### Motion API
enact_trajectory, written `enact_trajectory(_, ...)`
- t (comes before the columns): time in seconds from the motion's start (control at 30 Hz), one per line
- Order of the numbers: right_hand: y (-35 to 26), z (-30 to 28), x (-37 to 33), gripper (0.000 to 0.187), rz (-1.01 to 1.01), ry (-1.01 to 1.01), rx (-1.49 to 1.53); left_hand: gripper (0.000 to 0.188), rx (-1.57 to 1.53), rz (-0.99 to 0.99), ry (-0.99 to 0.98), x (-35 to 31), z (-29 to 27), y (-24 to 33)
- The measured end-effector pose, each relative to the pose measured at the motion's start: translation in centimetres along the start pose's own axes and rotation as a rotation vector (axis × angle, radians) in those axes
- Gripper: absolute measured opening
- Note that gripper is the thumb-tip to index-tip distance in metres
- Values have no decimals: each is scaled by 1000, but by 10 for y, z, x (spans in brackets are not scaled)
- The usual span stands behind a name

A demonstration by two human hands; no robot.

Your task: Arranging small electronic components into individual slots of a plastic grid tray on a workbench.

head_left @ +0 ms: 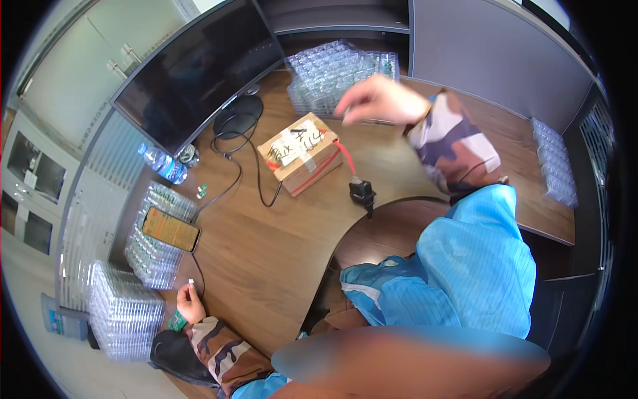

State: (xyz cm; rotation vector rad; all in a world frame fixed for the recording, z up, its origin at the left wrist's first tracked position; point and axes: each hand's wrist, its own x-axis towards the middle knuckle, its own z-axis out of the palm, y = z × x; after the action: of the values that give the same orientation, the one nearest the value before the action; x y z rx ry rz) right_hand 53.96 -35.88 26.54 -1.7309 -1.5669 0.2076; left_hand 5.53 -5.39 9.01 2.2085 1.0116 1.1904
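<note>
My left hand (190,307) is closed at the lower left, with a small white connector (191,282) at its fingertips. A green circuit board (177,321) shows beside that hand, by the wrist. A thin black cable (201,271) runs down close to the fingers. Over the table's far side, my right hand (382,100) is raised in front of a pile of clear plastic trays (332,73) with green boards in them. Its thumb and fingers come together; whatever they may pinch is too small and blurred to name.
A taped cardboard box (302,156) sits mid-table, a black plug (362,191) near it. To the left are a monitor (199,66), a water bottle (163,164), a phone (171,229) on trays, and stacked trays (125,312). More trays (555,163) lie at right.
</note>
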Motion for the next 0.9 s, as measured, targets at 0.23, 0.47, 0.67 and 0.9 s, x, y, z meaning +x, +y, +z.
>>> enact_trajectory(0.23,155,-96,-2,20,505,587,-82,11,124,-74,-24,0,2,4)
enact_trajectory(0.47,224,-96,22,16,595,740,-118,11,25,-190,-38,2,2,-1)
enact_trajectory(0.67,239,-86,24,15,617,674,-248,11,96,-205,-66,2,-1,-5)
enact_trajectory(0.9,249,-84,19,18,563,653,-177,11,25,-150,-75,3,-2,-5)
